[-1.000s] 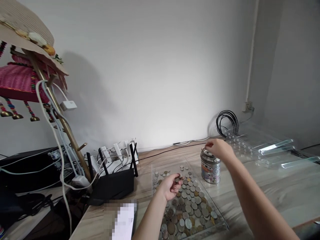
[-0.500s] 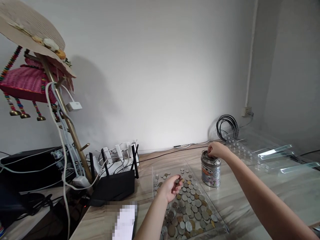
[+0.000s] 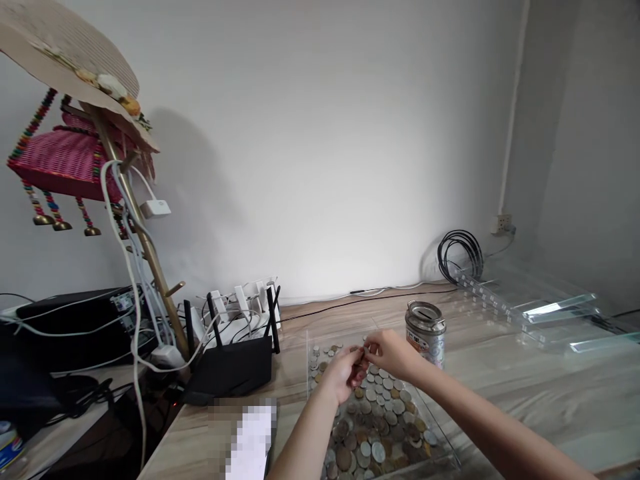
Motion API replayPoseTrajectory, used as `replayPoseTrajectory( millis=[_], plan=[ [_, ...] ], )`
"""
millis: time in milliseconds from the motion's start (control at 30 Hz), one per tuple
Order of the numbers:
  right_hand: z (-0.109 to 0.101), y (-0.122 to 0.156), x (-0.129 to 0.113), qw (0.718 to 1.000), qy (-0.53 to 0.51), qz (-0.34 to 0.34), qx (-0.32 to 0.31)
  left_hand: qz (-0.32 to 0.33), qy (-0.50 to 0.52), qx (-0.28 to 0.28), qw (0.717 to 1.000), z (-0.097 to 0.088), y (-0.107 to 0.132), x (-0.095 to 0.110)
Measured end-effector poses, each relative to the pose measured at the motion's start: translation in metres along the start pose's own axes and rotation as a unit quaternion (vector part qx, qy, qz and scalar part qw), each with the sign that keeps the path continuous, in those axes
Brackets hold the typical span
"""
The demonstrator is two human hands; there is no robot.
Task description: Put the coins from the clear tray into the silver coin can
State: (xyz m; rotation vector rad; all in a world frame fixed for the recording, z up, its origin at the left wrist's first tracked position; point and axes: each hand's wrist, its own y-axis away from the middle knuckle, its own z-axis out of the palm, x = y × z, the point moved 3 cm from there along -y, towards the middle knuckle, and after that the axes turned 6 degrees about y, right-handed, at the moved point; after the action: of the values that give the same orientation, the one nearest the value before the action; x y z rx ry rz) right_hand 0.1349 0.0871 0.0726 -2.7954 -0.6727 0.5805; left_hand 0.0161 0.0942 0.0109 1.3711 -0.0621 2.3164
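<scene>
At the far left, a straw hat [image 3: 75,53] and a pink wicker bag [image 3: 60,160] hang on a thin stand [image 3: 150,257], and pale cables run down along it. Next, on the desk [image 3: 550,393], there is a black router [image 3: 233,370] with raised antennas, and in front of it lies a flat item [image 3: 250,440] which is pixelated, so I cannot tell what it is. To the right of these is the shallow clear tray [image 3: 450,457], where many coins [image 3: 391,418] are spread, more dense at the near end. Above it is the left hand [image 3: 343,377], its fingers curled around what seem to be a few coins. The right hand [image 3: 393,353] meets it from the other side; its thumb and forefinger come to the left fingertips, but I cannot tell if they are clamped on a coin. Just behind the right wrist, the metal tin [image 3: 426,328] stands upright beside the tray, its lid on, with a dark slot in the top. How many coins are inside is not visible. I judge that the handling of coins is only partly done: a few are in hand, while most lie in the tray. Farther right are a black cable coil [image 3: 476,252] and clear plastic panels [image 3: 557,310].
</scene>
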Motion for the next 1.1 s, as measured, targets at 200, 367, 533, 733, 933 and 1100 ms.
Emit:
replayPoseTrajectory(
  millis=[200, 367, 533, 733, 933, 1100],
  plan=[
    [-0.034, 0.0, 0.025, 0.987, 0.042, 0.106, 0.115, -0.046, 0.05, 0.032, 0.997, -0.001, 0.001, 0.001],
    [-0.085, 0.002, 0.074, 0.945, 0.182, 0.24, 0.127, -0.048, 0.047, 0.063, 0.996, -0.001, 0.003, 0.001],
    [-0.083, -0.005, 0.089, 0.936, 0.233, 0.257, 0.068, -0.028, -0.023, 0.037, 0.999, 0.002, 0.004, 0.001],
    [-0.08, -0.008, 0.094, 0.924, 0.258, 0.275, 0.059, -0.027, -0.084, 0.034, 0.996, 0.0, 0.002, 0.001],
    [-0.058, -0.004, 0.041, 0.974, 0.123, 0.127, 0.138, -0.015, -0.083, -0.004, 0.996, 0.002, 0.003, 0.001],
    [0.002, -0.01, -0.009, 0.991, -0.109, -0.076, -0.032, 0.003, -0.035, 0.012, 0.999, 0.003, 0.004, 0.004]
  ],
)
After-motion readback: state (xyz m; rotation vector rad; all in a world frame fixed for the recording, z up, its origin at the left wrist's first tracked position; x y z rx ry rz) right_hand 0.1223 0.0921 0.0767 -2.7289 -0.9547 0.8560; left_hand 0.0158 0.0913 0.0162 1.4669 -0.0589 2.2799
